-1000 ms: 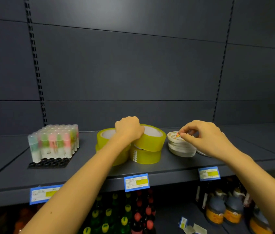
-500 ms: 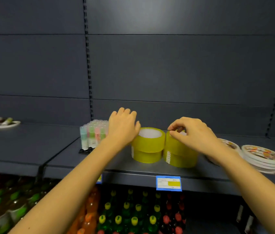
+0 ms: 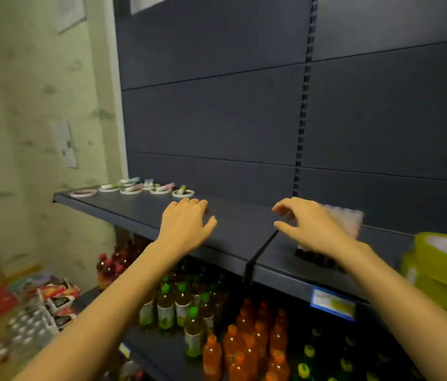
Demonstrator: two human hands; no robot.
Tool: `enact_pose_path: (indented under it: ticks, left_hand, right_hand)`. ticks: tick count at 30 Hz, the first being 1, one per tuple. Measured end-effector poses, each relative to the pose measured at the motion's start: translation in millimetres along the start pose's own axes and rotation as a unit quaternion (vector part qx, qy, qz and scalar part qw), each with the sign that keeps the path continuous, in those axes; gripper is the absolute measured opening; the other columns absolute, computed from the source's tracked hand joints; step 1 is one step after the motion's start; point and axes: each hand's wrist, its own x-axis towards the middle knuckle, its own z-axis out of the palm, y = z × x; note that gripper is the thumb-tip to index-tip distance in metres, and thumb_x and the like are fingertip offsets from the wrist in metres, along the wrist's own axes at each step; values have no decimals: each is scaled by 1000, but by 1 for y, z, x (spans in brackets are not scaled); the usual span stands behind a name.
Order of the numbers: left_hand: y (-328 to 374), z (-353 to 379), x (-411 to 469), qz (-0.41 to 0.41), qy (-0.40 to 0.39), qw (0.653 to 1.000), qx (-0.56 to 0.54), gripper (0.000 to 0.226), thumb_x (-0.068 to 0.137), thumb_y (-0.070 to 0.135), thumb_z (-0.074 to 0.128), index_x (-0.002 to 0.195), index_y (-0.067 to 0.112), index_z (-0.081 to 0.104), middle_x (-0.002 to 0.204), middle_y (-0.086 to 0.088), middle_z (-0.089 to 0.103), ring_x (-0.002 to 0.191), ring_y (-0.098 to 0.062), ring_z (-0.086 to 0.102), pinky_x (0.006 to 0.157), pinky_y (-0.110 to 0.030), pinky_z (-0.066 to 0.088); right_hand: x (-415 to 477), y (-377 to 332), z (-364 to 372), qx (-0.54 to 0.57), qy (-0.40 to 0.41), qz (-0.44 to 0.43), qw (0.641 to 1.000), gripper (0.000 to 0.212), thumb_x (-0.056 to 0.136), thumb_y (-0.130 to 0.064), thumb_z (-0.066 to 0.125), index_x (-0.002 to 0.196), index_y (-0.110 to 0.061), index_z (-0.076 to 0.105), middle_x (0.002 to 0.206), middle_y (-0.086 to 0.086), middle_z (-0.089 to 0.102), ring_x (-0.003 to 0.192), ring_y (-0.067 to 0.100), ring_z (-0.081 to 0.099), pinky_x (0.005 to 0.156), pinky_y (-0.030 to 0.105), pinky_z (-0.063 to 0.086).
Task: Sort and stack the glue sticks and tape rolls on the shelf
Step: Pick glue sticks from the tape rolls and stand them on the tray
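On the far left end of the dark shelf (image 3: 140, 213) lie several small white tape rolls (image 3: 131, 190) with loose glue sticks (image 3: 118, 185) on and beside them. My left hand (image 3: 186, 226) hovers over the bare middle of the shelf, fingers apart and holding nothing. My right hand (image 3: 310, 226) is open too, fingers curled, and partly covers the block of upright glue sticks (image 3: 348, 221) in its black tray. Stacked yellow tape rolls (image 3: 442, 259) sit at the right edge.
The shelf below carries green-capped bottles (image 3: 178, 301) and orange bottles (image 3: 252, 339). A blue price tag (image 3: 332, 303) hangs on the shelf front. A pale wall (image 3: 24, 133) stands at the left, with boxes of goods (image 3: 52, 295) on the floor.
My view has swung left, so the yellow rolls slid to the right edge. Both hands have left the rolls and moved left over the shelf, now holding nothing.
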Motion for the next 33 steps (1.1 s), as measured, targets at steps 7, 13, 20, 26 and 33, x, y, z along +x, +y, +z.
enact_pose_path:
  ticks: [7, 13, 20, 26, 33]
  left_hand:
    - [-133, -3, -15, -22, -13, 999, 37, 37, 93, 45, 42, 111, 17, 58, 110, -1, 63, 106, -20, 53, 82, -32, 41]
    - [-210, 2, -19, -49, -28, 998, 31, 35, 92, 43, 43, 108, 15, 58, 106, -2, 64, 104, -22, 53, 79, -34, 41]
    - [-268, 31, -7, -78, -26, 997, 5, 31, 91, 42, 44, 101, 16, 58, 101, 0, 64, 99, -20, 55, 77, -33, 42]
    - [-315, 68, 28, -75, -30, 997, -7, 32, 92, 42, 44, 106, 17, 59, 108, 2, 64, 102, -18, 55, 81, -32, 44]
    - [-363, 114, 96, -72, -46, 996, -14, 31, 92, 42, 44, 109, 19, 58, 112, 2, 63, 104, -17, 54, 82, -31, 44]
  right_hand:
    - [78, -89, 69, 0, -8, -26, 1000, 30, 91, -40, 53, 120, -32, 53, 121, -11, 56, 108, 13, 55, 81, 30, 44]
    - [136, -145, 113, 1, -39, -34, 999, 31, 92, -39, 53, 122, -30, 53, 122, -8, 56, 109, 14, 55, 87, 33, 46]
    - [202, -175, 154, -10, -60, -27, 998, 30, 91, -37, 53, 120, -29, 55, 120, -7, 58, 108, 17, 56, 87, 35, 47]
    - [275, -176, 189, -27, -63, -7, 998, 31, 91, -35, 54, 121, -26, 55, 121, -1, 60, 108, 21, 57, 84, 35, 47]
    - [367, -151, 224, -31, -68, 51, 996, 26, 91, -38, 53, 114, -25, 58, 116, 0, 62, 101, 21, 58, 79, 33, 47]
